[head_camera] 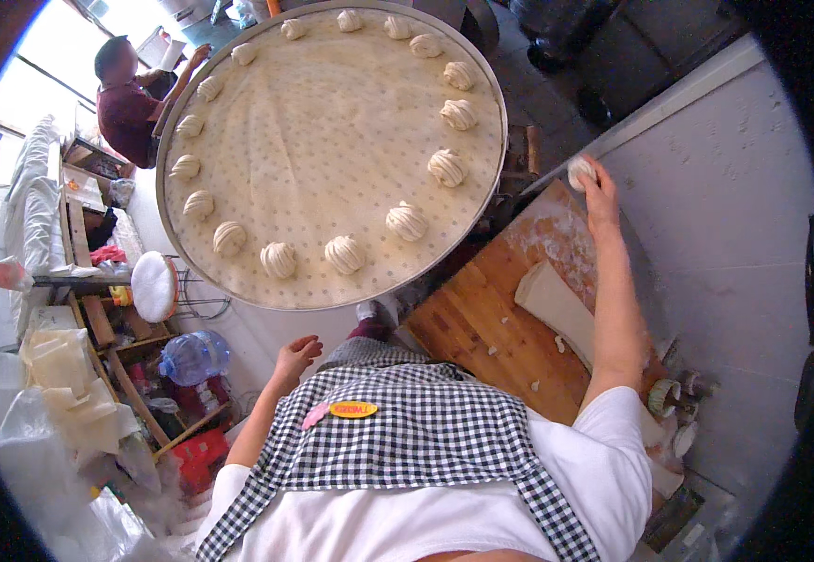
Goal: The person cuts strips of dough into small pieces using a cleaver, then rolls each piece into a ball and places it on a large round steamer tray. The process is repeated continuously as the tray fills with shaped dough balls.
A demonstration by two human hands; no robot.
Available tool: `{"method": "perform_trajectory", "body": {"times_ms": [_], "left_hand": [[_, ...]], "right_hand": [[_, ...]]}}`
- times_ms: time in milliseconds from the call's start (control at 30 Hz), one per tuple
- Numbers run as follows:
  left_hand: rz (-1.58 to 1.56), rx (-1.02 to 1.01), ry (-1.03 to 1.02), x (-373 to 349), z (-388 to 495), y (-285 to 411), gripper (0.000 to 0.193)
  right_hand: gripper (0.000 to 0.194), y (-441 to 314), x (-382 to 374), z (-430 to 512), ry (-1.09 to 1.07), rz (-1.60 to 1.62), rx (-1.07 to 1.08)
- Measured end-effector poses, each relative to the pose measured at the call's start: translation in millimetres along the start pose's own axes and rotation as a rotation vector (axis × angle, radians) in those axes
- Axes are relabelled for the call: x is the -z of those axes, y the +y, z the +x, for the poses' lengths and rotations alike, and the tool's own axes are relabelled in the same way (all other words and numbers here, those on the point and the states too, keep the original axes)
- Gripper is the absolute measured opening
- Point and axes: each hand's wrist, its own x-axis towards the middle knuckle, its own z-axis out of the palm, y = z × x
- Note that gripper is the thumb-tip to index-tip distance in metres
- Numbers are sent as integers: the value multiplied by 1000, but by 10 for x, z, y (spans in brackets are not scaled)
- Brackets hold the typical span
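Observation:
My right hand is stretched out over the far corner of a wooden board, its fingers around a pale twisted dough bun. A flat strip of dough lies on the board below my right arm, with small dough scraps nearby. Before me is a large round steamer tray lined with a dotted cloth. Several twisted dough buns, one of them a near bun, form a ring along its rim. My left hand hangs empty beside my apron, below the tray's near edge, its fingers loosely bent.
A person in a dark red shirt is beyond the tray at the far left. A large water bottle, a round white-topped stool and wooden shelving stand left. A tiled wall borders the board; metal cups sit at right.

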Motion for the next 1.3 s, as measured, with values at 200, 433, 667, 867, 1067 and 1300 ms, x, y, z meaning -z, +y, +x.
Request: {"method": "perform_trajectory", "body": {"times_ms": [200,433,667,867,1067,1300], "left_hand": [[-50,-35,-76,210,142,162,40],[-185,-34,-4,476,103,-57,40],[-269,62,107,634,-41,-674,36],[-368,82,68,601,-5,-714,36],[-243,14,79,574,-88,-297,39],[-200,-32,88,407,-253,-257,38]], "right_hand": [[42,-1361,-1379,-61,-412,-357,447],[39,-1393,-2610,502,-348,-462,577],[39,-1410,-2583,1385,-470,-395,520],[34,-986,-2786,1344,-723,-594,454],[53,-807,-2890,1221,-695,-766,503],[58,-1228,-2335,351,-261,-460,810]]}}
